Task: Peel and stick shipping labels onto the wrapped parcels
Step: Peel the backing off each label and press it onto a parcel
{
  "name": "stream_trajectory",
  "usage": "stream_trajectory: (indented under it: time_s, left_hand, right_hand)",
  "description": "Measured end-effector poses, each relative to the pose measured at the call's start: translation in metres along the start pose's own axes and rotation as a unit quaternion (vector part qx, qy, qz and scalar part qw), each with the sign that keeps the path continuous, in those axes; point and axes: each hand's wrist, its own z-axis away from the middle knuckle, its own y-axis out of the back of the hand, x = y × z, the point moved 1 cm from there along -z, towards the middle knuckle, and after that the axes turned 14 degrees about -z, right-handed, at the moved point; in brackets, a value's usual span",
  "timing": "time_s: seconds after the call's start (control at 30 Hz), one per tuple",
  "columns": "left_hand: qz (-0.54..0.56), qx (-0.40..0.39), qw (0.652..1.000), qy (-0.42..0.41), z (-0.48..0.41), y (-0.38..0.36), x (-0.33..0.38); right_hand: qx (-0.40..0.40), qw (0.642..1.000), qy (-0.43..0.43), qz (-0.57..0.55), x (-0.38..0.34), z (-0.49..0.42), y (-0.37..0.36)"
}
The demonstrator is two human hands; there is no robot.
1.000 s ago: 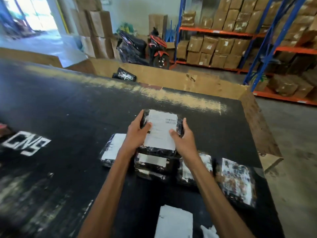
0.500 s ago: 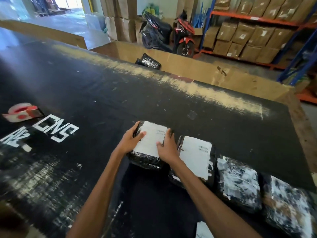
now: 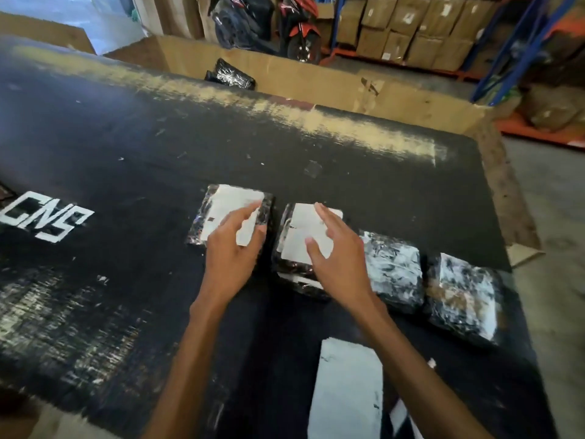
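Observation:
Several black-wrapped parcels lie in a row on the black table (image 3: 126, 153). The leftmost parcel (image 3: 221, 210) carries a white label, and my left hand (image 3: 234, 245) hovers over its near right corner with fingers spread, holding nothing. The second labelled parcel (image 3: 297, 245) sits on top of another parcel; my right hand (image 3: 335, 255) is above it, fingers apart and empty. Two more wrapped parcels (image 3: 392, 274) (image 3: 462, 299) lie to the right. A white label sheet (image 3: 348, 391) rests on the table near me, between my forearms.
Behind the table's far edge stands a large cardboard bin (image 3: 316, 77) holding a black parcel (image 3: 229, 76). Motorbikes (image 3: 269, 23) and shelving with brown boxes (image 3: 411, 30) fill the background. White "CNS" lettering (image 3: 44, 220) marks the table at left.
Both hands have let go of the labelled parcel, now lying at the left end of the row, and lifted off it. The right hand has shifted right over the neighbouring stack.

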Motion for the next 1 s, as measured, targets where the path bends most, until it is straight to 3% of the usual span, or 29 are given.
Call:
stream_trajectory:
  time_s: [0.1, 0.2, 0.33, 0.43, 0.6, 0.83, 1.0]
  left_hand:
    - [0.015, -0.076, 0.997, 0.004, 0.054, -0.029, 0.026]
    - [-0.041, -0.151, 0.986, 0.054, 0.113, -0.072, 0.035]
    - [-0.187, -0.221, 0.952, 0.102, 0.173, -0.105, 0.033]
    - [-0.234, -0.229, 0.937, 0.126, 0.196, -0.107, 0.033]
    - [-0.263, -0.248, 0.921, 0.142, 0.211, -0.109, 0.032]
    - [-0.363, -0.264, 0.889, 0.094, 0.211, -0.106, 0.050]
    - [-0.334, -0.202, 0.916, 0.092, 0.208, -0.098, 0.057]
  right_hand:
    - [0.052, 0.998, -0.030, -0.003, 0.013, 0.048, 0.046]
    - [0.067, 0.990, -0.119, 0.030, 0.041, 0.105, 0.083]
    - [0.024, 0.960, -0.257, 0.113, 0.084, 0.165, 0.100]
    - [0.009, 0.942, -0.313, 0.122, 0.101, 0.188, 0.095]
    - [-0.004, 0.933, -0.331, 0.139, 0.111, 0.203, 0.084]
    - [0.000, 0.937, -0.335, 0.097, 0.109, 0.199, 0.079]
    - [0.033, 0.946, -0.321, 0.027, 0.111, 0.199, 0.075]
